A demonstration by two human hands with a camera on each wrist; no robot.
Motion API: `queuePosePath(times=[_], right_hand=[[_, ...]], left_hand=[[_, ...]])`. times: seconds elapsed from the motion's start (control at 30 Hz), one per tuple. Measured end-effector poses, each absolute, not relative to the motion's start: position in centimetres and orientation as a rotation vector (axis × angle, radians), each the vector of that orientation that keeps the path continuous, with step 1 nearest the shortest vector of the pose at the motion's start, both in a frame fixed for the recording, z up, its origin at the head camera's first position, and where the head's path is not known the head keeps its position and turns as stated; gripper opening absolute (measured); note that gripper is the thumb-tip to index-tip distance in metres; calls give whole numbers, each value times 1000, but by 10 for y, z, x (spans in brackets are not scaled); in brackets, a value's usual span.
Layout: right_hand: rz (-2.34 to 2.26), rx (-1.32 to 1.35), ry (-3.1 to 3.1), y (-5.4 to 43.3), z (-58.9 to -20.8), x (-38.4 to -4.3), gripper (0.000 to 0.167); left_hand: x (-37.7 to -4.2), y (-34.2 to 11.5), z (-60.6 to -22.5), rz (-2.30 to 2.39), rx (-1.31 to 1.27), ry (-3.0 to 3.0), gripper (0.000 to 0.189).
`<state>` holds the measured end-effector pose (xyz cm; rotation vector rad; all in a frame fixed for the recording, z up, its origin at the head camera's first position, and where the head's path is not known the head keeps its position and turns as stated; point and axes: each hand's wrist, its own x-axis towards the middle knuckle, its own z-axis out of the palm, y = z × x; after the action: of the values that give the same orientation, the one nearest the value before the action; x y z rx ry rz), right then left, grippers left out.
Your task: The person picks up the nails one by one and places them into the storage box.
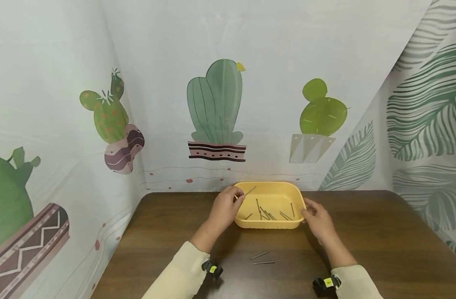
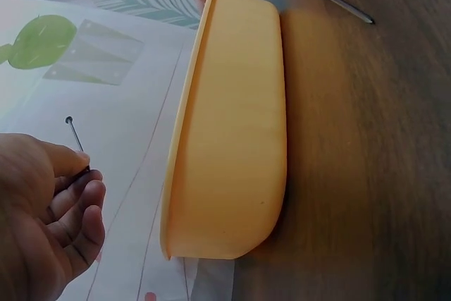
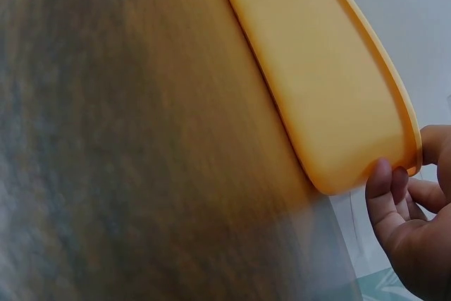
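A yellow plastic tray (image 1: 267, 224) with several nails (image 1: 264, 213) in it stands at the far side of the table. Above its left rim, my left hand (image 1: 226, 203) pinches a single nail (image 1: 251, 190) between thumb and fingertips. That same nail (image 2: 74, 134) points away from the fingers in the left wrist view, its flat head at the free end. My right hand (image 1: 319, 220) holds the tray's right end, with thumb and fingers at the rim (image 3: 411, 128). Two loose nails (image 1: 263, 262) lie on the table in front of the tray.
The brown wooden table (image 1: 168, 232) reaches back to a hanging white cloth (image 1: 157, 83) printed with cacti and leaves. The cloth stands close behind the tray. Each wrist wears a small black camera (image 1: 214, 270) on a strap.
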<state>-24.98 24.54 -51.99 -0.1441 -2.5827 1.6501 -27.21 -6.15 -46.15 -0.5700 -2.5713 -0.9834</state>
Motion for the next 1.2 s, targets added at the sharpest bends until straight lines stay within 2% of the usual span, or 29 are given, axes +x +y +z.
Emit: queuePosePath(times=[0.97, 1.07, 1.2], right_hand=[[1658, -134, -2562, 244, -520, -248, 53], [1645, -123, -2576, 244, -520, -248, 53], [1641, -119, -2570, 245, -520, -248, 52]], left_hand=[[-282, -63, -452, -1038, -455, -2553, 14], [-282, -63, -452, -1067, -446, -2575, 30], [-284, -64, -454, -1100, -438, -2635, 70]])
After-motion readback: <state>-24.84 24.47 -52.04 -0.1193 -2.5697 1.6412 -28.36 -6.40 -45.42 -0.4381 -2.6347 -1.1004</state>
